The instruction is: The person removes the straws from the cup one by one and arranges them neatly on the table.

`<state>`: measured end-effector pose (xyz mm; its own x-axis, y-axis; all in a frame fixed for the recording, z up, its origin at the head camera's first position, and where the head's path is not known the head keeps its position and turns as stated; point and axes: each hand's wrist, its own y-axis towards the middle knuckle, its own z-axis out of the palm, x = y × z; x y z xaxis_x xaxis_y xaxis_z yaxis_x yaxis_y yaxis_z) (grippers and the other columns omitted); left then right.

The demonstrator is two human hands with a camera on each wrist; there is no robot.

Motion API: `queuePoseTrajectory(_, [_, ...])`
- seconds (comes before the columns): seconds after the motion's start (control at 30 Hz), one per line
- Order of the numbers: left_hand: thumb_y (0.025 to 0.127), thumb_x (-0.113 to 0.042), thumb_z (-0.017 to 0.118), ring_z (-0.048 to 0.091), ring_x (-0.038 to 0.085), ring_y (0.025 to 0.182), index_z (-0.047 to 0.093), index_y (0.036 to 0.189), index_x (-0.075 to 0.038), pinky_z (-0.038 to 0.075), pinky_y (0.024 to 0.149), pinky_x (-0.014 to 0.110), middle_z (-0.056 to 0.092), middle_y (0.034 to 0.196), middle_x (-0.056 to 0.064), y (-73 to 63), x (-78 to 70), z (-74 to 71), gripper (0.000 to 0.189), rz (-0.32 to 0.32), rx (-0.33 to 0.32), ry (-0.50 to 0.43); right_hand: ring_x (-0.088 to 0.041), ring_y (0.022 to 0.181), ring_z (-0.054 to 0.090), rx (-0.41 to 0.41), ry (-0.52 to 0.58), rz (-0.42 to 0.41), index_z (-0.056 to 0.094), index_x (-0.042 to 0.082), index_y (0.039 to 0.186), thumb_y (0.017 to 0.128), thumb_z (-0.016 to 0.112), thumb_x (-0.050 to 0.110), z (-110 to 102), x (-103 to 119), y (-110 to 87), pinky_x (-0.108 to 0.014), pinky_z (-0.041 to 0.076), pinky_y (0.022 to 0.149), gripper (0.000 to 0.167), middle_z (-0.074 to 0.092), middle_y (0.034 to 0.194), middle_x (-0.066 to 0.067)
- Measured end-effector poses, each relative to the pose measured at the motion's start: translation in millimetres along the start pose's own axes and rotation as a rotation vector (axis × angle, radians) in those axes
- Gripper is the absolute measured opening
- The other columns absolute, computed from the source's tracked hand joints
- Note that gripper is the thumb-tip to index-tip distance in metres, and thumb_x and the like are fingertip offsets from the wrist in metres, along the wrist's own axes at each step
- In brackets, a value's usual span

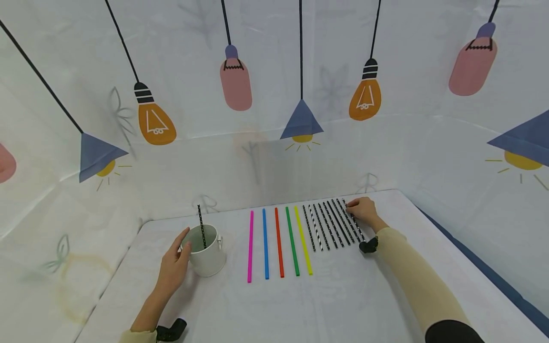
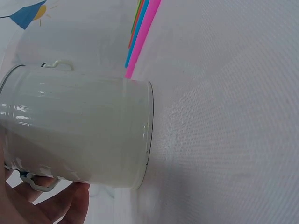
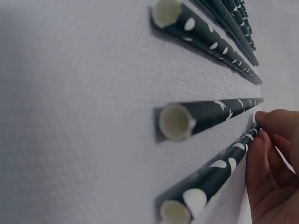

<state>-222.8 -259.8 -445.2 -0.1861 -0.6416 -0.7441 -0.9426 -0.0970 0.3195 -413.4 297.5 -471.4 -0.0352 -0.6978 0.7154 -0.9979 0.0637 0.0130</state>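
Note:
My left hand (image 1: 172,267) holds the near left side of a white metal pot (image 1: 208,263) with small side handles. In the left wrist view the fingers (image 2: 70,205) curl by one handle (image 2: 44,186). One black patterned straw (image 1: 200,221) stands tilted inside the pot. At the right end of a row of black-and-white straws, my right hand (image 1: 364,210) pinches the far end of the outermost straw (image 3: 224,168). That straw lies slanted, its near end towards my wrist. Beside it lies another black straw with white marks (image 3: 210,114).
Between pot and black straws lie a pink straw (image 1: 250,247), a blue one (image 1: 266,245), a red one (image 1: 279,245), a green one (image 1: 293,243) and a yellow one (image 1: 303,243). A white cloth covers the table (image 1: 240,314). A wall sheet with printed lamps (image 1: 266,166) hangs behind.

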Motion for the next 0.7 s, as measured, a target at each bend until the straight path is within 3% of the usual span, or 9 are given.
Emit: queuePoseTrajectory(0.7, [0.107, -0.032, 0.036, 0.032, 0.046, 0.135, 0.032, 0.152, -0.012, 0.035, 0.099, 0.062, 0.033, 0.152, 0.021, -0.9, 0.4, 0.7, 0.05, 0.0, -0.002, -0.001, -0.022, 0.08, 0.064, -0.002, 0.018, -0.016, 0.068, -0.007, 0.111, 0.09, 0.067, 0.013, 0.0, 0.5, -2.2, -0.03, 0.052, 0.068, 0.03, 0.067, 0.105, -0.022])
